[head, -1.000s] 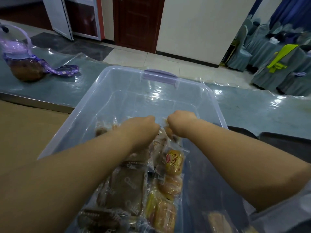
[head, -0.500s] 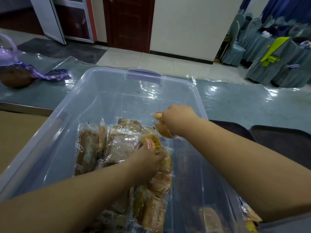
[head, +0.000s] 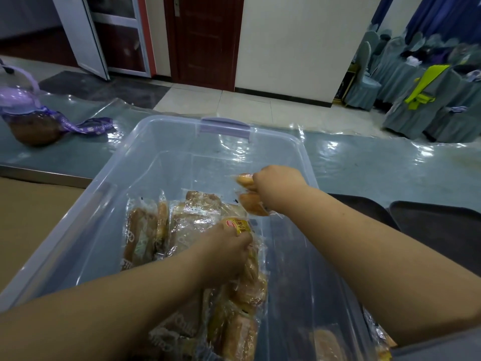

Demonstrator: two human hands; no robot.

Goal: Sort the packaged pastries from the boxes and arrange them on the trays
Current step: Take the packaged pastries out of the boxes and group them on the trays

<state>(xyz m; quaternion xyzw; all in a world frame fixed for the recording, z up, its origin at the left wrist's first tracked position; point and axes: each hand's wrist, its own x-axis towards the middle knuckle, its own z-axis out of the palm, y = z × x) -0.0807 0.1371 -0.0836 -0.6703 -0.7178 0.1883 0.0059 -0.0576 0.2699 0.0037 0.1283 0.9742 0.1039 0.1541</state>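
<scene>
Head cam, looking down into a clear plastic bin [head: 166, 162] w/ a purple latch on its far rim. Right hand [head: 279, 185] is closed around a couple of small golden buns in clear wrap [head: 248, 196], lifted off the pile, over the far-right part of the bin. Left hand [head: 225, 252] is fisted down on the heap, gripping a yellow-labelled bun pack [head: 240, 226]; its label pokes out past the knuckles on the far side. Rest of the packaged pastries [head: 166, 230] lie in a heap mid-bin to near edge, long axes mostly running near-to-far, darker loaves to the left of the left hand, golden ones under and nearer than it. Dark trays [head: 440, 230] sit right of the bin, just beyond its right wall, so they lie to the right of both hands & the right hand is the nearer one, already clear of the heap. My read: pick stage, nothing seen on the trays yet. Next move probably a rightward carry over the bin wall; the left pack lies partly tucked among its neighbours, so they may drag along. A purple-lidded jug [head: 28, 118] stands far left on the table, well apart.
</scene>
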